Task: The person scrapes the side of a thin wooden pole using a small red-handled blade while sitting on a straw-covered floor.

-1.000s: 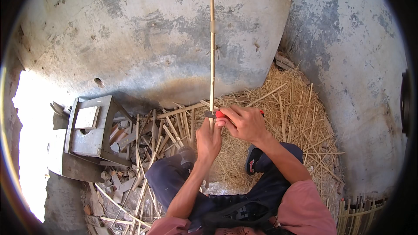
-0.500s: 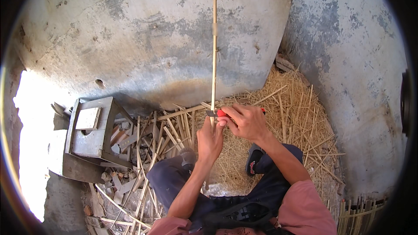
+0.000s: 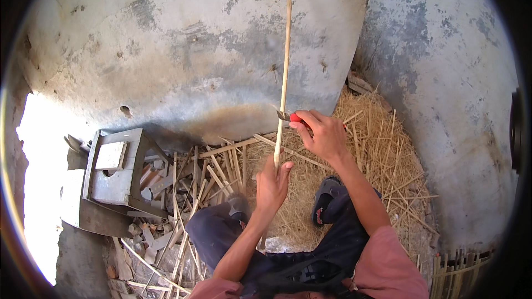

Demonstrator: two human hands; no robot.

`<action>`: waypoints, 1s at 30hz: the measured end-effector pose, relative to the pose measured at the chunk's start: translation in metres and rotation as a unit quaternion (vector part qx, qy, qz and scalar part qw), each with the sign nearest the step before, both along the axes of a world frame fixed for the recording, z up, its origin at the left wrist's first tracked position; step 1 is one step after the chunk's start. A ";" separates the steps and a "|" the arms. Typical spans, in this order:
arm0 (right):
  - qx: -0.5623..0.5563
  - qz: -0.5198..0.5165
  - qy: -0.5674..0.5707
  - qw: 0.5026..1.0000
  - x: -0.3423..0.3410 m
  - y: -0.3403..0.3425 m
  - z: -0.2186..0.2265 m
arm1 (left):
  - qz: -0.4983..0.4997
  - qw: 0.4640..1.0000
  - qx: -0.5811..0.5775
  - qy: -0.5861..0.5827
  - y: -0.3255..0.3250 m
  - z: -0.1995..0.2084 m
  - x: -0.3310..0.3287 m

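Outdoors, a seated person works a knife against a long bamboo stick.

Upright before the grey wall (image 3: 183, 77), the bamboo stick (image 3: 285, 72) runs from the top edge down to the left hand (image 3: 271, 185), which is closed around its lower end. The right hand (image 3: 324, 133) grips a red-handled knife (image 3: 292, 117), its blade touching the stick just above the left hand. Straw (image 3: 377, 149) and split strips (image 3: 221, 160) cover the ground, and a small grey stool (image 3: 116, 169) stands to the left.
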State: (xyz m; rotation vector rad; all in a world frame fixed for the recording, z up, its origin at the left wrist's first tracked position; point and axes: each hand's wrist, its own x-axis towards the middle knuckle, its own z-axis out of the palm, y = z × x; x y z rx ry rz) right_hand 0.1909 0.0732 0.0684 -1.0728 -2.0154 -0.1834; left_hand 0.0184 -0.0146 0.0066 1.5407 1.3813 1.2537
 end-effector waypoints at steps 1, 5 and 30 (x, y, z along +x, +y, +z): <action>-0.005 -0.002 -0.002 1.000 0.000 0.000 0.000 | -0.002 1.000 -0.001 0.004 0.000 0.002 -0.001; 0.002 -0.008 0.003 1.000 0.005 0.012 -0.001 | 0.000 1.000 0.011 0.013 -0.001 0.003 0.001; -0.037 -0.201 0.153 0.967 0.106 0.091 0.016 | -0.085 0.992 0.016 0.092 -0.027 -0.074 0.000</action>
